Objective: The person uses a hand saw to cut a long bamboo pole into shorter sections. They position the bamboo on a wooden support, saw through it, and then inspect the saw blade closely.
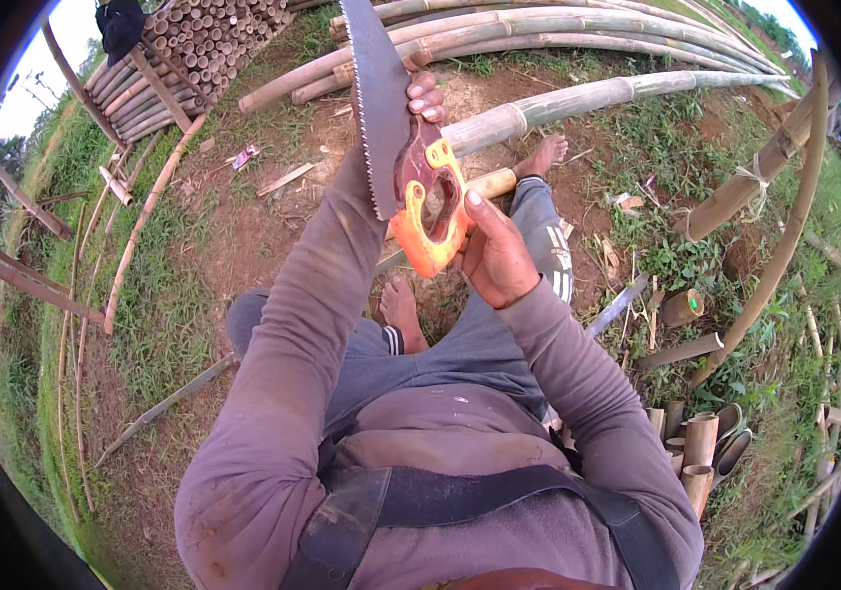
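Note:
A hand saw (381, 103) is held up before me, its grey toothed blade pointing away and its teeth toward the left. My left hand (425, 96) is behind the blade; its fingertips curl round the back edge near the handle, and the palm is hidden. Below it, my right hand (501, 258) grips the orange handle (427, 258), thumb along its right side. Beyond the saw a long bamboo pole (578, 101) slants off to the right. A shorter piece of bamboo (492, 183) shows between the handle and my foot.
More long bamboo poles (529, 28) lie at the far side. A stack of cut bamboo (209, 44) stands far left, with a dark hat (120, 28) hanging nearby. Short bamboo tubes (701, 440) stand near my right side. A long blade (617, 305) lies right of my leg.

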{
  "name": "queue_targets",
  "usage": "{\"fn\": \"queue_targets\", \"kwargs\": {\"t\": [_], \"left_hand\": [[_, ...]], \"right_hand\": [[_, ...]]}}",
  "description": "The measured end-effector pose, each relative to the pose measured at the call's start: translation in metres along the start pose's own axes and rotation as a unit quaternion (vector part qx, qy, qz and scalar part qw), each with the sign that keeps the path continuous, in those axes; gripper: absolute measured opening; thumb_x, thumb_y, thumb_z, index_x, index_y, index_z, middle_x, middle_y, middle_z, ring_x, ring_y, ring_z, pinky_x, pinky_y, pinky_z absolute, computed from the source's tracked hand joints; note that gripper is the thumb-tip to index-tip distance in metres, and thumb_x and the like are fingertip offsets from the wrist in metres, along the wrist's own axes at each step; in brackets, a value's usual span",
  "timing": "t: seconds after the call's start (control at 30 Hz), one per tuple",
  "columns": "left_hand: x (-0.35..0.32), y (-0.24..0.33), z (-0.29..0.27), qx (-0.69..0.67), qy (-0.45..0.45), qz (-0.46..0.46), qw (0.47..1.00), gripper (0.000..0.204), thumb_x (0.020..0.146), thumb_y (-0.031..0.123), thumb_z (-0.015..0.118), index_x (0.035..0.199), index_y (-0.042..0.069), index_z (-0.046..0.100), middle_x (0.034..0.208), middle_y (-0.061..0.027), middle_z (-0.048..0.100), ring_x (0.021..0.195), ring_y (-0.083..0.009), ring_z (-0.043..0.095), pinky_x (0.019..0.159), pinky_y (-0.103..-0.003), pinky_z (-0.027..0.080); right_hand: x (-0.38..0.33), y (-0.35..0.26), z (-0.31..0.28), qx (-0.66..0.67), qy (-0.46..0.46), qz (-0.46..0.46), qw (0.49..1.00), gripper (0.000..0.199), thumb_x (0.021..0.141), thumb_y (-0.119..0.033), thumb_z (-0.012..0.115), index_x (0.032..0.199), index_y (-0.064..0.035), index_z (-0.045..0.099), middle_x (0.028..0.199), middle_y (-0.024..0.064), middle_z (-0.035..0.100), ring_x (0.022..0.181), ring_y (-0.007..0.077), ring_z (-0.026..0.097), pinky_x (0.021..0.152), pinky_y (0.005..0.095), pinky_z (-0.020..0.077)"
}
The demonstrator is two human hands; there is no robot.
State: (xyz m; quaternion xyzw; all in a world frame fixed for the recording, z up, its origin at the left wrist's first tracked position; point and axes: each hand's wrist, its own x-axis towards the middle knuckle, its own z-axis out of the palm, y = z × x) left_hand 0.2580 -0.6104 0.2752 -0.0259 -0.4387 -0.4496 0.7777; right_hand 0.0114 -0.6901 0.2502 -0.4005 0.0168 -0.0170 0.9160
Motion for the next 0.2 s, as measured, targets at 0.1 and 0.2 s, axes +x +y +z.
{"fn": "queue_targets", "kwargs": {"t": [0.1, 0.2], "left_hand": [[-0.038, -0.039, -0.031, -0.007, -0.009, 0.01, 1.0, 0.06, 0.105, 0.04, 0.056, 0.147, -0.002, 0.049, 0.092, -0.007, 0.06, 0.086, -0.0208, 0.06, 0.084, -0.038, 0.051], [-0.066, -0.057, -0.023, 0.063, 0.172, 0.019, 0.983, 0.061, 0.106, 0.041, 0.055, 0.148, -0.002, 0.049, 0.11, -0.0146, 0.069, 0.099, -0.0277, 0.067, 0.095, -0.047, 0.055]], "right_hand": [[-0.006, 0.044, -0.043, 0.158, -0.055, 0.055, 0.984, 0.043, 0.105, -0.028, 0.062, 0.14, -0.004, 0.053, 0.121, 0.0086, 0.068, 0.11, 0.0217, 0.069, 0.101, 0.0421, 0.0553], [-0.007, 0.052, -0.08, 0.189, -0.079, 0.013, 0.979, 0.046, 0.103, -0.029, 0.065, 0.14, -0.004, 0.052, 0.118, 0.0081, 0.069, 0.111, 0.0238, 0.069, 0.102, 0.0442, 0.0546]]}}
